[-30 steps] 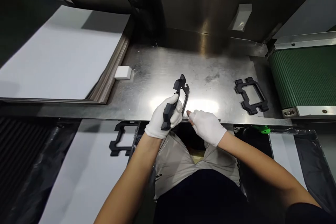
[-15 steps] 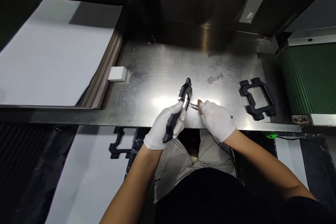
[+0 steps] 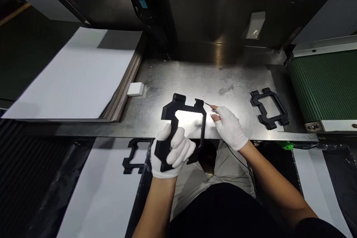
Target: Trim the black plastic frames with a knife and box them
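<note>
My left hand (image 3: 178, 152), in a white glove, is closed around the left side of a black frame-shaped part (image 3: 169, 113). The part is turned with its broad face and open middle toward me, above the front edge of the metal table (image 3: 156, 119). My right hand (image 3: 231, 128), in a white glove with bare fingertips showing, pinches a thin pointed metal tool (image 3: 207, 104). Its tip is at the part's upper right corner; whether it touches, I cannot tell. Most of the tool is hidden by the hand.
A similar black frame (image 3: 263, 113) lies on the table at right, beside a green conveyor belt (image 3: 320, 85). Another black frame (image 3: 129, 163) rests on white sheeting lower left. A stack of white sheets (image 3: 80, 78) and a small white block (image 3: 135, 89) stand at left.
My left hand has turned the black part from edge-on to face-on. The tool tip has gone from near the part's middle to its upper corner. The view has tilted up.
</note>
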The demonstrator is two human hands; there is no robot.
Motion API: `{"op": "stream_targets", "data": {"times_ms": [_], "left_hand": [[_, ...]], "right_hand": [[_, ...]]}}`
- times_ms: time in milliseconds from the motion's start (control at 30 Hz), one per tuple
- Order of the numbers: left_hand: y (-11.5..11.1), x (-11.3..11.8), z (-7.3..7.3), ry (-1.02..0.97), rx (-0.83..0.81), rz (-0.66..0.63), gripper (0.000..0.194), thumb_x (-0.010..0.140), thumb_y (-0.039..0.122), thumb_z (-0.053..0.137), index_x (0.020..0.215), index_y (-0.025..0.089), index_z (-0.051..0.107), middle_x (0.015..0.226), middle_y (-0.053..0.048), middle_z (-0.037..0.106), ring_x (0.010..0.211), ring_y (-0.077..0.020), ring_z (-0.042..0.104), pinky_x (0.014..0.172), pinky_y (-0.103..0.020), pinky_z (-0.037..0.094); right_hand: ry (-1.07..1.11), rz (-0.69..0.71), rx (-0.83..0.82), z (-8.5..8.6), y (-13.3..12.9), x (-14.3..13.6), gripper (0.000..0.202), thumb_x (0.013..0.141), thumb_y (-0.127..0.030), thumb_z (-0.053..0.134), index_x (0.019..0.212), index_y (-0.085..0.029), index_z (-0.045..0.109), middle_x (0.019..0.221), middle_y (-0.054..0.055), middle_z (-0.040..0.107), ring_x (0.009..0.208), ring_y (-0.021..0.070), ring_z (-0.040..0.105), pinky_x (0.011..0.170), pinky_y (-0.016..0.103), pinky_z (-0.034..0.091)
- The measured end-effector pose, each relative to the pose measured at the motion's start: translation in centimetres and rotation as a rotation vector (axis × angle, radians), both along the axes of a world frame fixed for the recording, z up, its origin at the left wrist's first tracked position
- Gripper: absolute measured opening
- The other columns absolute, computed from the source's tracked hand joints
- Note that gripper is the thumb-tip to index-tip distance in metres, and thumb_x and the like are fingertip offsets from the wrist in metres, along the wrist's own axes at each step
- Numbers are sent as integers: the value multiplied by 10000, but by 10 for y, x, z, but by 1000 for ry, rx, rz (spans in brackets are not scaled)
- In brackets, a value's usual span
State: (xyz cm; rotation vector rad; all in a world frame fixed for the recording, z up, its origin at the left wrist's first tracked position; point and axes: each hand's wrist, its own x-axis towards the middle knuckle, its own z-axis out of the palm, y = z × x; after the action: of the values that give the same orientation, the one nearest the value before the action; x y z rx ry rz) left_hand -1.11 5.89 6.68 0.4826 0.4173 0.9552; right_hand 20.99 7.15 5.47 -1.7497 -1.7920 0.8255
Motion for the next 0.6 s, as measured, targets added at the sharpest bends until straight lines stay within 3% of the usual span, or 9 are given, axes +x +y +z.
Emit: {"op": "stream_targets", "data": {"times_ms": [133,233,333,433,533,600], "left_hand": [[-22,3,-7,-44,35,77,630,1116,558,468,604,269,241,258,133,81,158,-92,82,347,-258,238],[-30,5,-13,-60,15,121,636,1119,583,452,610,277,224,250,144,40,150,-89,35,316,-255,182],[-36,5,-15,-52,-34,138,639,1106,593,461,604,283,217,252,146,35,160,-80,9,300,-256,125],[-40,2,-18,-29,-74,157,636,1100,610,453,604,287,222,252,151,20,164,-77,-14,291,-261,108],[-43,-3,-21,-24,-75,181,628,1108,626,424,614,286,236,245,152,30,163,-77,-13,293,-261,111],[-43,-6,-20,-38,-67,179,623,1120,610,404,616,282,240,253,149,38,172,-76,-2,306,-262,124]], "right_hand": [[873,153,-262,-8,-30,-24,691,1154,-670,303,1500,-168,628,948,84,750,925,250,716,916,431,615],[1158,45,-342,-18,-45,-44,752,1081,-752,428,1515,-169,622,792,33,651,773,236,646,824,417,617],[1238,-88,-296,-22,-47,-51,613,1061,-634,525,1535,-252,594,1067,89,716,929,240,677,881,399,613],[1207,-80,-311,-20,-47,-46,569,1108,-574,409,1592,-298,524,1370,140,682,1119,259,690,875,382,610],[1120,-50,-379,-20,-51,-42,673,1135,-636,213,1614,-259,500,1252,149,710,1034,268,702,785,370,599],[1129,-25,-384,-21,-54,-45,670,1118,-669,291,1567,-241,544,1123,120,704,939,258,683,763,364,582]]}}
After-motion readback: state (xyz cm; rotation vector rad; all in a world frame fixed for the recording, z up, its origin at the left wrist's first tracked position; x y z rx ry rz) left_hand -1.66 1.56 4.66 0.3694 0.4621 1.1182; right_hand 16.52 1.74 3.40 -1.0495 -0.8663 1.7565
